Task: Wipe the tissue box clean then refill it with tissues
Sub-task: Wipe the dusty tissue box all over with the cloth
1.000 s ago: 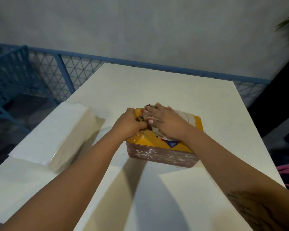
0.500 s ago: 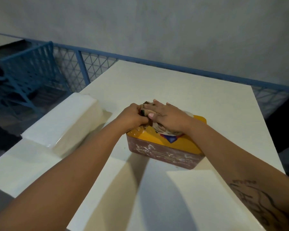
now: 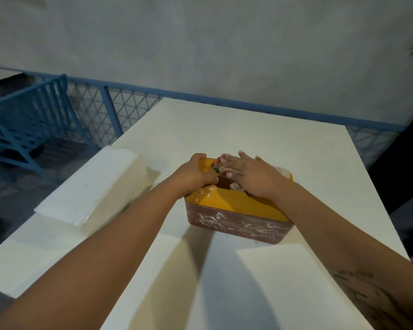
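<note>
Mid-counter (image 3: 248, 134): tissue box (image 3: 236, 217); just left of it, tissue pack (image 3: 93, 186). Brace with left grip (image 3: 193, 175), curled round the box's left end. Press cloth (image 3: 281, 172) under right grip (image 3: 253, 177), fingers flat and straight. Sweep yellow lid, probably smeared brown sides next.

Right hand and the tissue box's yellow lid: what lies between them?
A crumpled patterned cloth, held flat under the right hand against the lid of the tissue box. The head view shows it peeking out around the hand.
</note>
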`<state>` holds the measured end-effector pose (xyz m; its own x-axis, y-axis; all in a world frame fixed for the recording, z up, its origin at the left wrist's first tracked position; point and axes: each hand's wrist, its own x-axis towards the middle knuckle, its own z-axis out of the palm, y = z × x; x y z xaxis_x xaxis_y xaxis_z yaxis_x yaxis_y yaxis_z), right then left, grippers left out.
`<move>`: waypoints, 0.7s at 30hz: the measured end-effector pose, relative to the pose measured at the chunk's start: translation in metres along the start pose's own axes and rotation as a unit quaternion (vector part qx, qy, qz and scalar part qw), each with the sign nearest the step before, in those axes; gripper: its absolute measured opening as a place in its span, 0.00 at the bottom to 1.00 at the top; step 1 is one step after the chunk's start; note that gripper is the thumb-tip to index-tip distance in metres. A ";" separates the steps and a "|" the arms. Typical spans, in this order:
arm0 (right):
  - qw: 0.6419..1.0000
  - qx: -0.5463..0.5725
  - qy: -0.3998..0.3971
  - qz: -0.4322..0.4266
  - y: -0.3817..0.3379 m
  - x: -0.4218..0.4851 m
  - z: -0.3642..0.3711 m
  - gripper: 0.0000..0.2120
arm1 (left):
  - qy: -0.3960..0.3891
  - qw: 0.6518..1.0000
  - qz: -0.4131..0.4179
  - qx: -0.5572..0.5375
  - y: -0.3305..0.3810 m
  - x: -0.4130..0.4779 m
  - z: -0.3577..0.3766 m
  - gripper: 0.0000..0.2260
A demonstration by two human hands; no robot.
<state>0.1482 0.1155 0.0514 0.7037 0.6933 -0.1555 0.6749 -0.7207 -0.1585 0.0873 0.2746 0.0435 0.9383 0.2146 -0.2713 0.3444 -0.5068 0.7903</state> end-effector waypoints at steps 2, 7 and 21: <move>0.998 -0.052 -0.021 0.042 0.012 -0.015 -0.005 0.22 | -0.008 1.000 -0.008 0.011 0.001 0.002 -0.001 0.34; 0.972 -0.196 -0.094 0.088 0.010 -0.047 -0.010 0.27 | -0.062 0.998 -0.014 0.011 0.001 0.008 -0.006 0.35; 0.959 -0.021 0.044 0.278 -0.062 -0.077 0.037 0.29 | -0.121 0.992 0.027 0.032 -0.007 0.028 -0.011 0.32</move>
<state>0.0437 0.1071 0.0374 0.9723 0.1995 -0.1215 0.1966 -0.9798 -0.0357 0.1106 0.2931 0.0366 0.9329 -0.0172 -0.3598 0.2878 -0.5653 0.7730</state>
